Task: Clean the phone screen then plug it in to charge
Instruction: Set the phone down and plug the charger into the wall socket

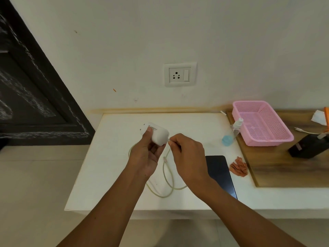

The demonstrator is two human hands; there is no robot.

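At the middle of the frame the left hand [148, 154] wraps its fingers around a white charger [156, 133], lifted above the white table [110, 157]. The right hand [187, 157] pinches the cable's plug [169, 140] right at the charger's end, so the step in hand looks like seating the cable into the charger; whether it is fully home cannot be told. The rest of the cable [167, 186] loops on the table below the hands.

The phone [219, 172] lies flat, screen dark, lower right of centre, partly hidden by the right forearm. Just to its right sits a crumpled orange cloth [239, 168], and further up a spray bottle [232, 131] rests beside a pink basket [261, 122]. With those set down, the cleaning appears finished and the charging part begun.

The wall socket [180, 74] is above the table, upper centre, with nothing in it. Next, the charger's pins need lining up with its holes and pushing in, and the cable's free end, lying among the loops, needs finding and fitting to the phone's port.
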